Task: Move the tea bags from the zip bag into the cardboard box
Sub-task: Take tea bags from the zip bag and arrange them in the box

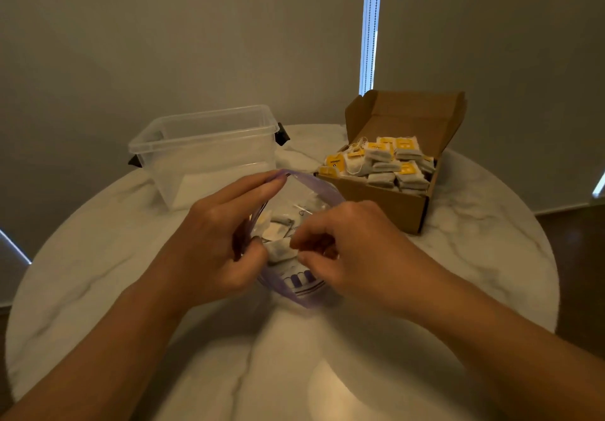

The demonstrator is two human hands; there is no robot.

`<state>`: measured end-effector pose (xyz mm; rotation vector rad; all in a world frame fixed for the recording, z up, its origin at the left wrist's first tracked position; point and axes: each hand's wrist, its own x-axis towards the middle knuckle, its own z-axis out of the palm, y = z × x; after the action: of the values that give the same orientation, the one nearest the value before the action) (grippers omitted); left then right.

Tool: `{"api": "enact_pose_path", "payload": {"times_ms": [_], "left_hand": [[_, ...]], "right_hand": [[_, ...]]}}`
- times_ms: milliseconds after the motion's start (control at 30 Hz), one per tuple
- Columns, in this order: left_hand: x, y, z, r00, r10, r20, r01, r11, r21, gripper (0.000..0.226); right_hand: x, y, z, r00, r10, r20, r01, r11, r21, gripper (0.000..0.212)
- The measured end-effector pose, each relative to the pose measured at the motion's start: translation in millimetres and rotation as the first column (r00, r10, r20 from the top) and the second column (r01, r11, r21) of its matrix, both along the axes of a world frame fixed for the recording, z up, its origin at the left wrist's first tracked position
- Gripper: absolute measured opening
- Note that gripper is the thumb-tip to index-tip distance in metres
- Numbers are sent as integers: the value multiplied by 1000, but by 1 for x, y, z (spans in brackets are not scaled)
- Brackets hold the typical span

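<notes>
A round white marble tabletop (474,257) is standing before grey roller blinds (163,44); daylight is coming through a narrow gap (370,27) between them, dark floor (576,257) showing far right.

Domestic interior, as indicated by a round marble-topped table (474,257), roller blinds (163,44) operated by a bead chain (371,27), and dark wooden flooring (576,257).

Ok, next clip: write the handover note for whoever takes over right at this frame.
Left hand holds the zip bag open by its purple rim. Right hand pinches one tea bag at the bag's mouth.
Cardboard box, open, back right, already holds a pile of tea bags.
To do: a few more bags sit in the zip bag; carry them over to the box.
Clear tub stands back left.
</notes>
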<state>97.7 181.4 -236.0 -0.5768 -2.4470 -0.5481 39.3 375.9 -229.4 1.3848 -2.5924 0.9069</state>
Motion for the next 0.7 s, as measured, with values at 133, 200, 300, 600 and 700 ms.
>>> {"api": "enact_pose_path", "payload": {"times_ms": [133,200,300,600,700], "left_hand": [[0,1,-2,1000,-10,-4,10,1000,-1,67],[0,0,-3,1000,-3,5,3,1000,10,67],[0,-1,-4,1000,7,7,-7,1000,14,68],[-1,-2,-5,1000,16,14,-16,1000,9,68],[-1,0,-5,1000,13,15,-13,1000,11,68]], "right_hand": [[-16,-26,-7,998,-33,-44,44,962,268,36],[-25,-35,-7,996,-29,-86,57,935,350,41],[-33,-45,-6,994,17,-110,30,912,408,39],[-41,-51,-13,987,72,-141,-4,901,435,19],[-37,-51,-17,982,75,-175,5,908,419,11]]}}
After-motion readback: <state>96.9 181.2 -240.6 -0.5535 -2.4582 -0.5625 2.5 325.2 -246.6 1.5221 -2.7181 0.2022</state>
